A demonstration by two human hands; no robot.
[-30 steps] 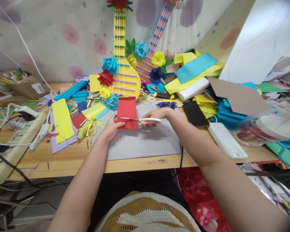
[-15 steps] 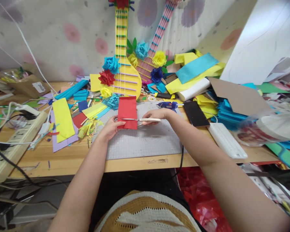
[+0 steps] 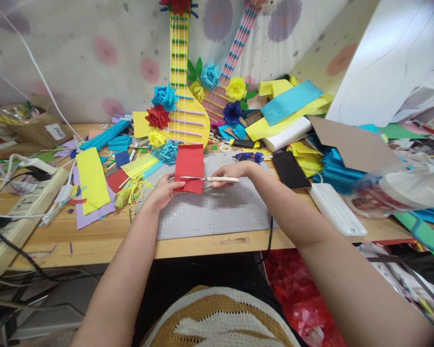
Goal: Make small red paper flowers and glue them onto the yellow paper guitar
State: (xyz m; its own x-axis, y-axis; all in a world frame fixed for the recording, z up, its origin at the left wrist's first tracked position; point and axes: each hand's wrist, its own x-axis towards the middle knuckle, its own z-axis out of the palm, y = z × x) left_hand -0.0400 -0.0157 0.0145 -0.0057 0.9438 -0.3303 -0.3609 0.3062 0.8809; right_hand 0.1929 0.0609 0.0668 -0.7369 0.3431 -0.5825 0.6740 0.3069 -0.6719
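A rectangle of red paper (image 3: 189, 162) is held up over the grey cutting mat (image 3: 217, 217). My left hand (image 3: 164, 191) pinches its lower left edge, thumb in front. In my right hand (image 3: 228, 174) is a pair of white-handled scissors (image 3: 224, 180), fingers closed round the handles. The upper blade lies across the front of the red paper near its lower end; the other blade is hidden behind the sheet.
Two decorated paper guitars, one yellow (image 3: 193, 118), lean at the back. A blue glue gun (image 3: 249, 156) and a black phone (image 3: 291, 170) lie beyond my right hand. Yellow paper (image 3: 92, 179) and a power strip (image 3: 29, 217) are at left; a white power bank (image 3: 337, 208) is at right.
The whole view has shifted slightly, so everything sits a little further left. Both hands, the scissors and the red paper keep nearly the same pose.
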